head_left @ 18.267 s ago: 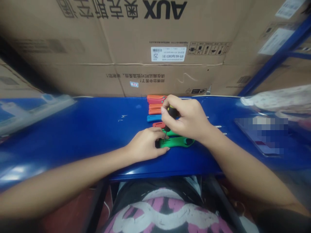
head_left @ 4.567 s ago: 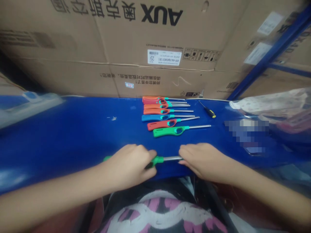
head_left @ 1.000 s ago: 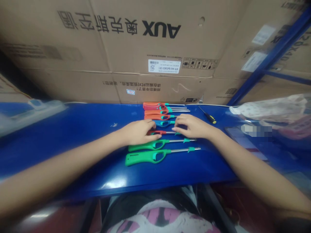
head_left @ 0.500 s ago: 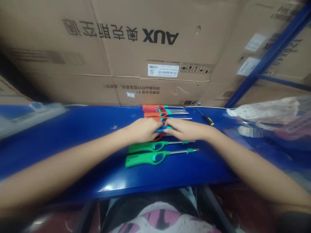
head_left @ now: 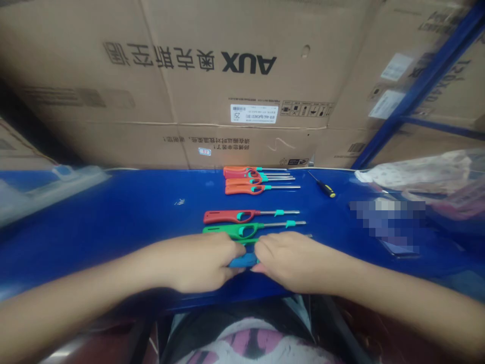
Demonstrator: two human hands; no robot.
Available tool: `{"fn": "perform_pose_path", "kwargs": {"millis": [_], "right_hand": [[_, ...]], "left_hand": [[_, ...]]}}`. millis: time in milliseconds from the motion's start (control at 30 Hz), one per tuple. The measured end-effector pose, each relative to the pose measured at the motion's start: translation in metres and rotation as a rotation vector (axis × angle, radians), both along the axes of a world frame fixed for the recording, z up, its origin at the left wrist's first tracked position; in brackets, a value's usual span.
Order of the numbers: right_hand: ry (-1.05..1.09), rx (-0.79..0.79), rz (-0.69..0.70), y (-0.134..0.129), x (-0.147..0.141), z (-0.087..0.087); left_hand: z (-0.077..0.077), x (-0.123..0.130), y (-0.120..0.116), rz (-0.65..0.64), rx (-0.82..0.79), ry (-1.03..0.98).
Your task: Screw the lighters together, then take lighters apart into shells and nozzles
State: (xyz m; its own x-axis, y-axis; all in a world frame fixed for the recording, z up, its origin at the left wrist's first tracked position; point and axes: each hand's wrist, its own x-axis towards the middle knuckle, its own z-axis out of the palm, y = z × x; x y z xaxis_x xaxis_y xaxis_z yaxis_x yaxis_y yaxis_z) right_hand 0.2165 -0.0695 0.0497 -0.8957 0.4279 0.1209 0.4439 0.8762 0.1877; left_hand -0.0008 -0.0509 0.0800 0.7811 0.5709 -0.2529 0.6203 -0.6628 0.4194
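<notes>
- Left hand point(head_left: 208, 260) and right hand point(head_left: 288, 260) close together near the front edge of the blue table point(head_left: 151, 212), both clamped on a blue lighter point(head_left: 241, 261): left around the handle, right over the front end.
- Blue lighter's barrel covered; I cannot tell how far along this one is.
- Just beyond, near green lighter point(head_left: 246, 241), mostly hidden behind the hands; I cannot read its state.
- Next, second green lighter point(head_left: 227, 228), then red lighter point(head_left: 225, 217). Each has a teal collar point(head_left: 290, 224) well out along the barrel, apart from the body. I judge these two done.
- Farther, orange and red lighters point(head_left: 238, 190), grouped; teal parts I can make out sit against the bodies. Judged not yet done.
- Screwdriver point(head_left: 326, 188) to their right, in neither hand.
- Cardboard box point(head_left: 197, 101) behind everything.
</notes>
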Motion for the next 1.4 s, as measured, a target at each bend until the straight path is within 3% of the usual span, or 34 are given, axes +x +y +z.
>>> {"fn": "perform_pose_path", "kwargs": {"millis": [167,300,400,500,600,733,867,967,1100,1233,1333,1400], "right_hand": [[0.027,0.023,0.002,-0.011,0.010,-0.004],[0.008,-0.041,-0.129,-0.008,0.030,-0.006],[-0.003,-0.073,-0.172,0.007,0.037,0.004],[0.131,-0.183,-0.281,0.040,0.044,0.014],[0.342,-0.283,-0.369,0.089,0.050,0.012],[0.287,-0.248,-0.498,0.149,0.051,-0.006],[0.197,-0.275,-0.494,0.172,0.046,-0.019],[0.165,-0.303,-0.462,0.164,0.043,-0.015],[0.179,-0.331,-0.386,0.127,0.032,0.008],[0.050,-0.232,-0.297,0.065,0.017,0.028],[-0.054,-0.158,-0.164,0.015,0.014,0.027],[-0.036,-0.103,-0.110,-0.013,0.018,0.021]], "left_hand": [[0.002,-0.018,-0.008,0.071,-0.066,0.063],[0.007,-0.035,-0.003,0.137,0.011,0.077],[0.010,-0.031,0.009,0.124,0.129,0.061],[0.008,-0.016,0.035,0.136,0.353,0.061],[-0.004,0.000,0.071,0.084,0.497,0.021],[-0.027,0.016,0.111,-0.016,0.418,-0.049],[-0.045,0.020,0.127,-0.048,0.369,-0.103],[-0.045,0.017,0.126,-0.032,0.513,-0.177],[-0.028,0.014,0.110,-0.005,0.749,-0.140],[-0.005,0.013,0.061,0.084,0.509,0.052],[0.008,0.001,0.011,0.063,0.183,-0.056],[0.013,-0.012,-0.015,0.064,0.056,-0.101]]}}
